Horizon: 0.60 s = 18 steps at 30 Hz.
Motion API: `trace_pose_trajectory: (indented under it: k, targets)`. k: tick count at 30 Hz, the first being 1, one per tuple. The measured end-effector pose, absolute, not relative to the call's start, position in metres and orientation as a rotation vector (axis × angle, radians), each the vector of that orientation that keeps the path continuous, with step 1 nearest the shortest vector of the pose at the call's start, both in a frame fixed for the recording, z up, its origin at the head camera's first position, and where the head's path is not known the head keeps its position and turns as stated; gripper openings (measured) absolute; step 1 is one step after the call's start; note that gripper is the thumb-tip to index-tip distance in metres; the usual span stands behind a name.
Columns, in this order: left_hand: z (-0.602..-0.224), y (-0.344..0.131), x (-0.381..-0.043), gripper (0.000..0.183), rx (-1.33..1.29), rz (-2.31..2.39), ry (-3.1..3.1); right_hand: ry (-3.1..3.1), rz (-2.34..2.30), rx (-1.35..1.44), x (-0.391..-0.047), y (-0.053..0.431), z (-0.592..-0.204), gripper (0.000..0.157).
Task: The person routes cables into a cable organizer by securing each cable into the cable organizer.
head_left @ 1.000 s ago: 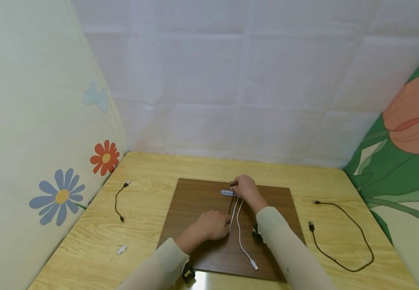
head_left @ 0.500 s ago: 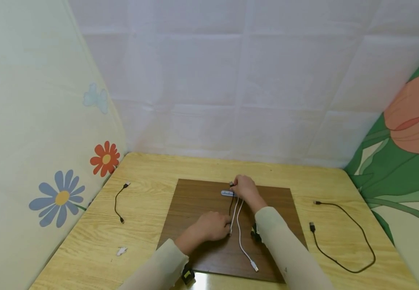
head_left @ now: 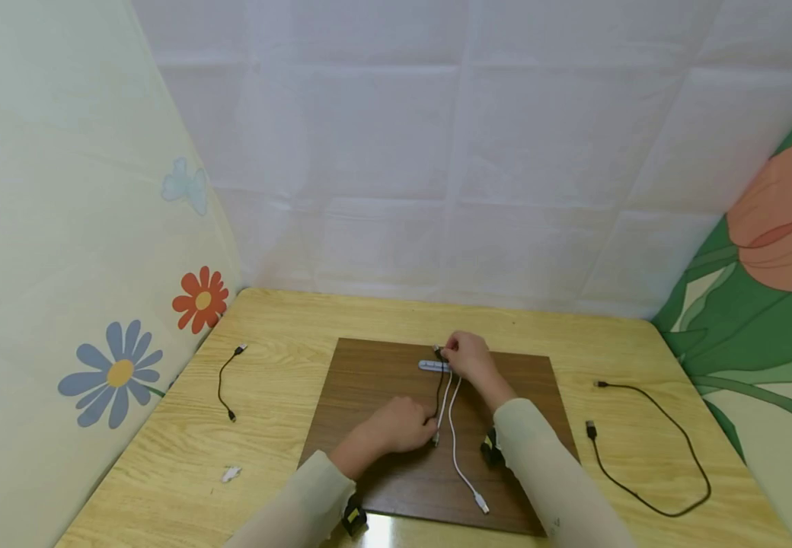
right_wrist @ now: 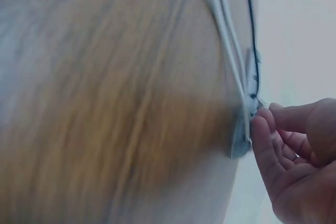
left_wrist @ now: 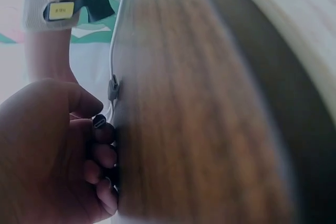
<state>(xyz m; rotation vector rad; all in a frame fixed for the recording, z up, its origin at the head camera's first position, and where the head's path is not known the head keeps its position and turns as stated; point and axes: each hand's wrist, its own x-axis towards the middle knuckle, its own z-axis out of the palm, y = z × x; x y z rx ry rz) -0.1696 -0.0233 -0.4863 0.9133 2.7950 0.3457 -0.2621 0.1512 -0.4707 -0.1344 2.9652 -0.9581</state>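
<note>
On the brown board (head_left: 348,388) lies a pale blue cable clip strip (head_left: 432,365) with two white cables (head_left: 454,434) running from it toward the front. A black USB cable (head_left: 439,392) stretches between both hands. My left hand (head_left: 399,426) is low over the board's middle, its thumb and finger pinching the cable's small black connector (left_wrist: 100,121). Up at the strip, my right hand (head_left: 467,356) pinches the cable near its USB plug (head_left: 437,349), thumb and forefinger tips together. In the right wrist view, those fingertips meet right at the clip strip (right_wrist: 240,139) and partly hide it.
A short black cable (head_left: 221,384) lies on the table's left side, with a small white scrap (head_left: 231,473) nearer the front. A longer black cable (head_left: 684,441) curves across the right side. A white cloth wall (head_left: 396,167) stands behind the table.
My right hand has shifted slightly to the right, showing more of the black cable's plug, and the cable now bows a little. My left hand stays nearly in place.
</note>
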Motion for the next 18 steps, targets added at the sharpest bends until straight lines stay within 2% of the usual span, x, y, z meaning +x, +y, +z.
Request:
trace_pose_trajectory:
  k: [5, 10, 18]
  targets:
    - [-0.485, -0.023, -0.169, 0.032, 0.903, 0.368, 2.815, 2.95, -0.946, -0.08, -0.258, 0.176, -0.46, 0.012]
    - [-0.488, -0.025, -0.169, 0.027, 0.852, 0.346, 2.841, 2.919, -0.651, -0.129, -0.25, 0.198, -0.453, 0.022]
    - [-0.487, -0.031, -0.161, 0.03, 0.832, 0.241, 2.888, 2.793, -0.357, -0.171, -0.229, 0.217, -0.456, 0.07]
